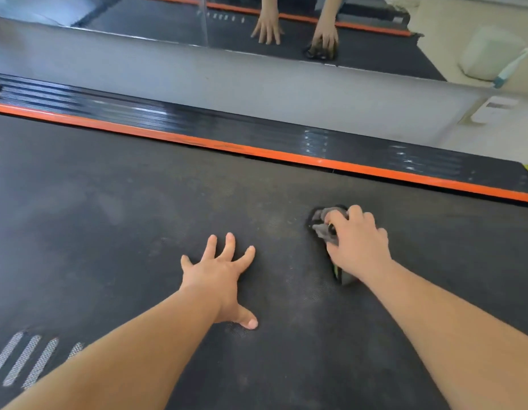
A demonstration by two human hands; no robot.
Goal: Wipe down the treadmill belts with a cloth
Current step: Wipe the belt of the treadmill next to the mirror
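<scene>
the right hand [357,241] clamps a bunched grey cloth [325,226] right of centre; press it flat along the dusty black treadmill belt [109,217] while the splayed left hand [218,276] braces.

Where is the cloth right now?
In the head view the cloth is bunched under the right hand, right of centre on the treadmill belt, just short of the orange side strip. The left hand lies flat beside it.
</scene>
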